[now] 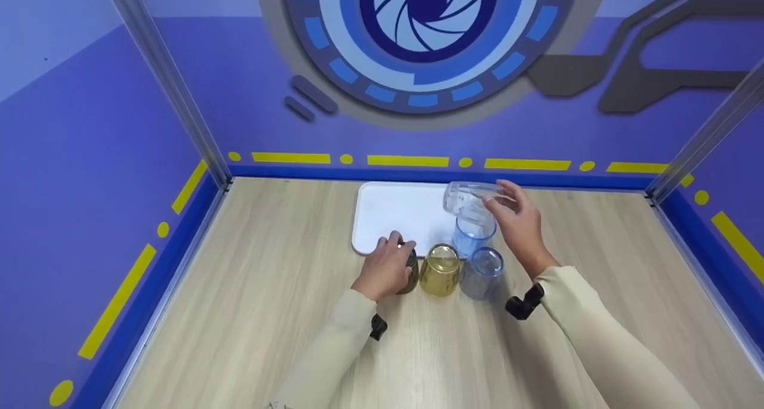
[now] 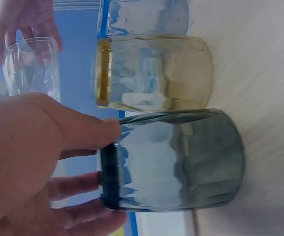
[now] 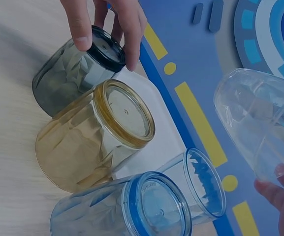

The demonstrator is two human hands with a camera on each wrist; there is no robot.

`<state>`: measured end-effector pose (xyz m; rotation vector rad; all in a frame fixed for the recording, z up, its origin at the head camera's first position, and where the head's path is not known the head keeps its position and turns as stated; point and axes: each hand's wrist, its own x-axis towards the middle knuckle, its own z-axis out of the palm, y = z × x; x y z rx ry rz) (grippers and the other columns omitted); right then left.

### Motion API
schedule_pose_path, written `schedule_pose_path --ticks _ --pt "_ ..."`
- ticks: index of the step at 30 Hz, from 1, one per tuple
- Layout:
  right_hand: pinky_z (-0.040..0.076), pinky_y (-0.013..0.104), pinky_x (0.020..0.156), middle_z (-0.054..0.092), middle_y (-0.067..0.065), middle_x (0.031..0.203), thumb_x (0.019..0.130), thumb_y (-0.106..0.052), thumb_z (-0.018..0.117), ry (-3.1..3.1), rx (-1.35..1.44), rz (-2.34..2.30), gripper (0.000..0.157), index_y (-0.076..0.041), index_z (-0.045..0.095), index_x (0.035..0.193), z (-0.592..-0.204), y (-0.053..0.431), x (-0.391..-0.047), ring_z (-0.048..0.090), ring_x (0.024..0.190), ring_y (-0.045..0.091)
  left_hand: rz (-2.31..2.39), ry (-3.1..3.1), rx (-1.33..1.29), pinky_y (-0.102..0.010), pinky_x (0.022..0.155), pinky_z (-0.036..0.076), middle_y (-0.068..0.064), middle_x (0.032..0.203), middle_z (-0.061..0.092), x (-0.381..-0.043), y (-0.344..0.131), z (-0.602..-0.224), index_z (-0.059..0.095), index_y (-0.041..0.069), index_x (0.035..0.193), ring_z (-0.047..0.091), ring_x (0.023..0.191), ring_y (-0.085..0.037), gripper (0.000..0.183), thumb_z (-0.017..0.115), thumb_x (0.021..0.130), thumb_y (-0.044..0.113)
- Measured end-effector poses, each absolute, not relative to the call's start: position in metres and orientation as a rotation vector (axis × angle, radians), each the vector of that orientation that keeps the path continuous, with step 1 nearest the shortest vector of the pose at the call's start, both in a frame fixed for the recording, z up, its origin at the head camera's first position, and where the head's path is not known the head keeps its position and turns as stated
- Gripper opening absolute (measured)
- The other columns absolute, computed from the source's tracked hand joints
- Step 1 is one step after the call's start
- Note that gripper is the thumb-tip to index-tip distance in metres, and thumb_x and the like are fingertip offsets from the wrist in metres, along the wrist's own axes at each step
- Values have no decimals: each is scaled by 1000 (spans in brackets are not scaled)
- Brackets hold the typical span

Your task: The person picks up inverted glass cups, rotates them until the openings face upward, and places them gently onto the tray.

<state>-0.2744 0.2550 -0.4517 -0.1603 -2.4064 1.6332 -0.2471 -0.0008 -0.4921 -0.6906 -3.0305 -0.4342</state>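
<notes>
Pinched between the thumb and fingers of the left hand (image 1: 385,268), a smoky grey glass (image 2: 181,167) stands upside down near the middle of the head view, gripped round its upturned base. Across from it, the right hand (image 1: 520,227) holds a clear glass (image 1: 471,201) by its right-hand end, thumb on the near side, the glass tipped over on its side in the air.

Nearest me, two cream sleeves (image 1: 334,349) reach in from the bottom of the frame over a pale wood-grain table (image 1: 239,301), a black device (image 1: 525,301) at each wrist. Just beyond, right of the smoky glass, an amber glass (image 1: 440,274) and a blue glass (image 1: 482,277) stand close beside it in a row, both mouth down. Behind those two, a second blue glass (image 1: 473,242) stands mouth up, below the clear one in the frame; its foot is hidden. Farther back, a white tray (image 1: 394,209) lies at the centre, the clear glass over its right end. Past it, yellow dashes (image 1: 407,161) run along the foot of a purple wall (image 1: 239,86), with a round emblem (image 1: 427,3) at top centre.
</notes>
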Motion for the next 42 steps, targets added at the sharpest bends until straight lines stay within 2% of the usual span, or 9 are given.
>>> schedule_pose_path --ticks 9,17,32,42 --pt "44 42 106 51 8 137 88 -47 65 -2365 -172 1639 62 -19 47 140 -456 260 -279 52 127 22 -299 -3079 -710 -38 73 53 -14 121 55 -247 3 -482 61 14 128 57 94 -27 41 67 87 18" --pt "44 41 104 53 6 135 87 -46 67 -2340 -175 1607 60 -21 49 138 -452 262 -282 53 124 19 -310 -3068 -707 -39 74 53 -14 117 56 -248 2 -482 62 13 125 59 92 -27 40 68 86 17" --pt "47 41 100 54 5 136 85 -51 68 -2372 -160 1509 64 -20 50 138 -457 263 -295 53 124 21 -332 -3026 -700 -39 72 54 -14 115 57 -246 5 -485 63 11 122 60 90 -27 38 70 85 19" --pt "45 48 103 50 11 140 85 -51 68 -2413 -114 1395 65 -19 51 138 -460 260 -304 49 128 28 -317 -3034 -692 -40 69 54 -14 110 57 -248 5 -484 65 11 118 61 86 -28 34 69 85 16"
